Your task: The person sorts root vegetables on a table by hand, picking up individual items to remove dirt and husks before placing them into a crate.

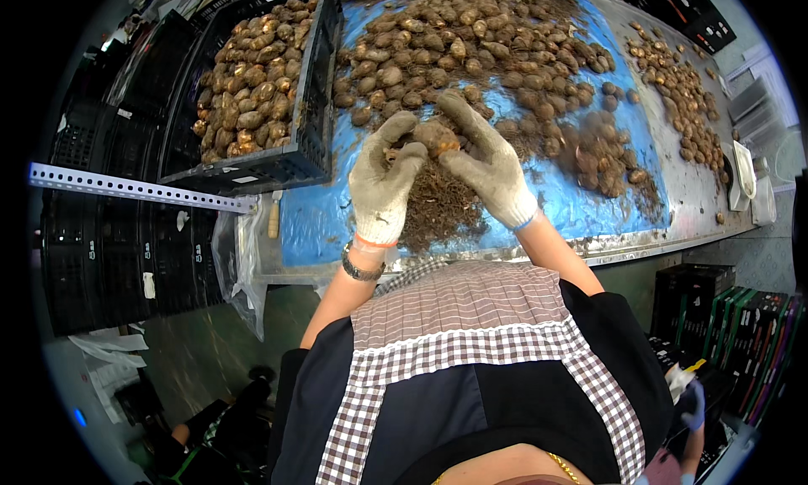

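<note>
My left hand (385, 175), in a soiled white knit glove, curls its fingers at the left side of a brown taro corm (435, 137). From the right, my right hand (486, 160) in a matching glove closes thumb and fingers about the same corm. Both hands are over a mound of dark root fibres (442, 207) on a blue plastic sheet (312, 232). Beyond them spreads a large pile of taro corms (429, 49) with roots and soil. To the left, a black plastic crate (315, 100) holds many corms.
More corms (678, 100) lie on the metal tabletop (688, 194) at the right. A wooden handle (274, 216) rests by the sheet's left edge. Stacked black crates (126, 251) stand left, others (694, 295) lower right. Another person's gloved hand (694, 406) shows at lower right.
</note>
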Demonstrator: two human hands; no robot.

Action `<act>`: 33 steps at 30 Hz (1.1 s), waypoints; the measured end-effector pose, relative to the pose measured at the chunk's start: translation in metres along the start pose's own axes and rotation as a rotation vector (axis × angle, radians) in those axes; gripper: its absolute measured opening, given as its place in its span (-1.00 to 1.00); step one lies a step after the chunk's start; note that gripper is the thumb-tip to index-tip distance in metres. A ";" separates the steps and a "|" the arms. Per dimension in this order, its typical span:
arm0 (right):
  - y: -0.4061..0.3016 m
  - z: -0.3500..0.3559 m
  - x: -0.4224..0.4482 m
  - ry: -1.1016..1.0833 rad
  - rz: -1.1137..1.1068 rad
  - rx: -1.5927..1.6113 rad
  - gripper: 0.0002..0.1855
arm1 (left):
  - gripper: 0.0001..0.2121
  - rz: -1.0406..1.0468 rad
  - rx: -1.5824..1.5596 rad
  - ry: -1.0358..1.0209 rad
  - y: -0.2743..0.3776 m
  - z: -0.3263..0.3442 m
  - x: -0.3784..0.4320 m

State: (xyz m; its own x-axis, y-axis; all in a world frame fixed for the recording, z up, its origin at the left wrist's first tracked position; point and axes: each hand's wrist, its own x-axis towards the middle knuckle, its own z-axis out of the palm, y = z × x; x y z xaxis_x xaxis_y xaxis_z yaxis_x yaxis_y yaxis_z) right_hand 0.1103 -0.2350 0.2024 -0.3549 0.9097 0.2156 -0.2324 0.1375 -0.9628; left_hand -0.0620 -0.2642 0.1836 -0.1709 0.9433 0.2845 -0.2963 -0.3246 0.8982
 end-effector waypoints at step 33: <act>0.015 0.011 -0.015 0.164 -0.150 -0.203 -0.39 | -0.72 -0.417 -0.102 0.185 -0.006 -0.022 0.012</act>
State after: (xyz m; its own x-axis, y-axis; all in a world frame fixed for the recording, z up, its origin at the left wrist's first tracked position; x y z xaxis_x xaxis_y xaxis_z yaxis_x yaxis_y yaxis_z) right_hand 0.1024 -0.2514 0.1866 -0.1755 0.9223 0.3443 -0.0791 0.3354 -0.9388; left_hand -0.0834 -0.2528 0.1742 -0.1794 0.9697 -0.1661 -0.4647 0.0653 0.8831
